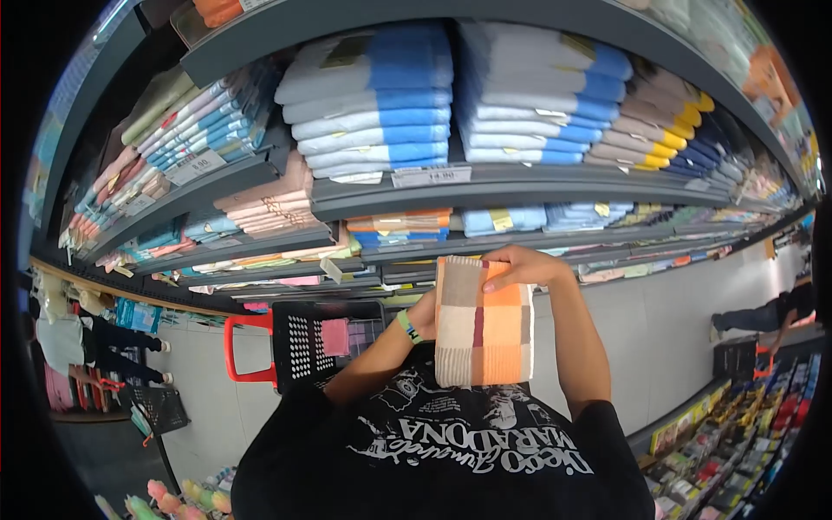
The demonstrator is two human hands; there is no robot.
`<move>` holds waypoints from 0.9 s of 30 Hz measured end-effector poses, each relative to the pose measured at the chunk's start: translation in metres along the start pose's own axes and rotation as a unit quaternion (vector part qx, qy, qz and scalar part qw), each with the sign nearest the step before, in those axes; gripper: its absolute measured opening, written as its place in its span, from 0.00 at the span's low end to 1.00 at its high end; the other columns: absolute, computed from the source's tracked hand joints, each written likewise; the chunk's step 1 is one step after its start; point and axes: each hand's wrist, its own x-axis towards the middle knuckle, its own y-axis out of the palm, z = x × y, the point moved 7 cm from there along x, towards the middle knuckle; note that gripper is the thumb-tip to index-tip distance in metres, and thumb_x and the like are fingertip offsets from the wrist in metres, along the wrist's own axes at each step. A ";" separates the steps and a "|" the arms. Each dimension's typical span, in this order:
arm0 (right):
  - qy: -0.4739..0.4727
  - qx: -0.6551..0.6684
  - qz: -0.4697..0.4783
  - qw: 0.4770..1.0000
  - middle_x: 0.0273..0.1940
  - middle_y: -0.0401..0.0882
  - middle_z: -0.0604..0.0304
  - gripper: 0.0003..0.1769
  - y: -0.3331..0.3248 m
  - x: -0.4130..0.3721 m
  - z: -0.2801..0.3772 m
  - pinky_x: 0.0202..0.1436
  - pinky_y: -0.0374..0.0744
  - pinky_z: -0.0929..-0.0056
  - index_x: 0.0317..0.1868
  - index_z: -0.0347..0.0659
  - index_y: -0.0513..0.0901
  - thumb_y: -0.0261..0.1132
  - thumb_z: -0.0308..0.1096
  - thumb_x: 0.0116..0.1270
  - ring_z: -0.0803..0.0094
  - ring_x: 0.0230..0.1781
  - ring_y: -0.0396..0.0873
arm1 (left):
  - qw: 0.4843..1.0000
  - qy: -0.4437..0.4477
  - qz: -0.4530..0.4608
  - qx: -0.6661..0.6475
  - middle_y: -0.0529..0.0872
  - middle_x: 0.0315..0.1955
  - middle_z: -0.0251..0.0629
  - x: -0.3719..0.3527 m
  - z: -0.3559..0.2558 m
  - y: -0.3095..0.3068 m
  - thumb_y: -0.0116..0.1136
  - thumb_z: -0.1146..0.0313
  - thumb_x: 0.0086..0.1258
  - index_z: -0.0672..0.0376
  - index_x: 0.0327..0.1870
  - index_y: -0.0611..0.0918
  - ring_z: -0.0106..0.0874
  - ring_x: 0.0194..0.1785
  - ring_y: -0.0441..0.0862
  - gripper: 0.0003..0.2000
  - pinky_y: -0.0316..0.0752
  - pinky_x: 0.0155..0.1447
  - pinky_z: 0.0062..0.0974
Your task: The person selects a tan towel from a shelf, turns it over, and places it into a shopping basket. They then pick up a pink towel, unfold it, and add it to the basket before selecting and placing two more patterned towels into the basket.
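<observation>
A folded checked towel [484, 329] in orange, grey, cream and dark red is held in front of my chest. My right hand [523, 267] grips its upper edge, with the thumb on the front face and the fingers over the top. From the left side, my left hand [423, 316] supports it; most of the fingers are hidden behind the cloth. A green wristband [407, 325] is around my left wrist. To the left of my left forearm stands a black shopping basket [299, 347] with a red handle, and a pink folded cloth [335, 337] lies inside.
Shelves ahead hold stacks of white-and-blue towels [373, 104], pink towels [273, 204] and orange-and-blue towels [399, 227]. A price tag [432, 176] sits on the shelf edge. Other people stand at far left [113, 342] and far right [763, 316]. Packed goods [745, 442] fill a display at lower right.
</observation>
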 end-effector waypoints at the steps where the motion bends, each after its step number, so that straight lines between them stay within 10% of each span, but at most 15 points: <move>1: 0.010 -0.017 0.004 1.000 0.45 0.84 0.56 0.30 -0.005 0.010 -0.001 0.52 0.74 0.73 0.50 0.36 0.84 0.75 0.50 0.55 0.71 0.46 0.78 | 0.999 0.032 0.009 -0.009 0.76 0.63 0.41 -0.003 -0.010 -0.003 0.42 0.45 0.76 0.58 0.70 0.67 0.34 0.62 0.78 0.30 0.73 0.66 0.38; 8: 0.047 -0.019 0.097 0.994 0.45 0.84 0.56 0.25 -0.026 0.057 0.023 0.53 0.75 0.74 0.49 0.34 0.83 0.72 0.46 0.60 0.71 0.47 0.79 | 0.966 0.178 -0.122 0.140 0.78 0.57 0.39 -0.020 -0.074 0.008 0.55 0.58 0.74 0.60 0.68 0.65 0.31 0.58 0.80 0.26 0.77 0.60 0.32; 12: -0.104 0.152 -0.063 0.981 0.60 0.77 0.52 0.27 -0.066 0.064 0.006 0.61 0.75 0.66 0.58 0.36 0.78 0.68 0.46 0.65 0.65 0.59 0.75 | 0.941 0.275 -0.174 0.092 0.80 0.51 0.36 -0.020 -0.105 0.014 0.58 0.68 0.71 0.60 0.64 0.69 0.26 0.52 0.81 0.22 0.79 0.53 0.26; 14: -0.122 0.479 -0.182 0.850 0.61 0.75 0.53 0.31 -0.085 0.064 -0.030 0.63 0.75 0.61 0.62 0.37 0.74 0.65 0.50 0.67 0.62 0.61 0.73 | 0.934 0.296 -0.185 0.074 0.81 0.51 0.37 -0.019 -0.114 0.018 0.58 0.69 0.70 0.60 0.64 0.69 0.28 0.52 0.81 0.22 0.78 0.54 0.28; 18: -0.202 0.544 -0.176 0.795 0.60 0.76 0.54 0.29 -0.075 0.056 -0.024 0.65 0.73 0.58 0.62 0.37 0.73 0.64 0.47 0.68 0.60 0.62 0.72 | 0.893 0.374 -0.244 0.063 0.80 0.49 0.36 -0.017 -0.130 0.015 0.58 0.69 0.70 0.59 0.60 0.71 0.26 0.49 0.81 0.19 0.79 0.51 0.26; 20: -0.224 0.491 -0.154 0.828 0.59 0.76 0.55 0.27 -0.072 0.053 -0.032 0.65 0.73 0.59 0.60 0.37 0.74 0.68 0.41 0.65 0.62 0.62 0.73 | 0.877 0.391 -0.275 0.053 0.80 0.49 0.36 -0.016 -0.132 0.010 0.58 0.69 0.71 0.59 0.59 0.71 0.26 0.49 0.81 0.18 0.79 0.51 0.26; 22: -0.039 0.362 -0.165 0.917 0.57 0.77 0.56 0.26 -0.070 0.062 -0.054 0.62 0.76 0.62 0.59 0.36 0.74 0.69 0.36 0.62 0.63 0.58 0.76 | 0.857 0.419 -0.295 0.051 0.80 0.49 0.36 -0.015 -0.138 0.007 0.58 0.69 0.71 0.59 0.58 0.71 0.27 0.49 0.81 0.17 0.78 0.51 0.27; 27: -0.145 0.471 -0.117 0.862 0.54 0.79 0.53 0.23 -0.068 0.075 -0.004 0.53 0.82 0.57 0.58 0.38 0.74 0.56 0.47 0.74 0.62 0.53 0.79 | 0.769 0.553 -0.320 -0.026 0.78 0.53 0.37 -0.029 -0.156 0.007 0.53 0.70 0.75 0.58 0.60 0.69 0.29 0.55 0.77 0.15 0.76 0.56 0.29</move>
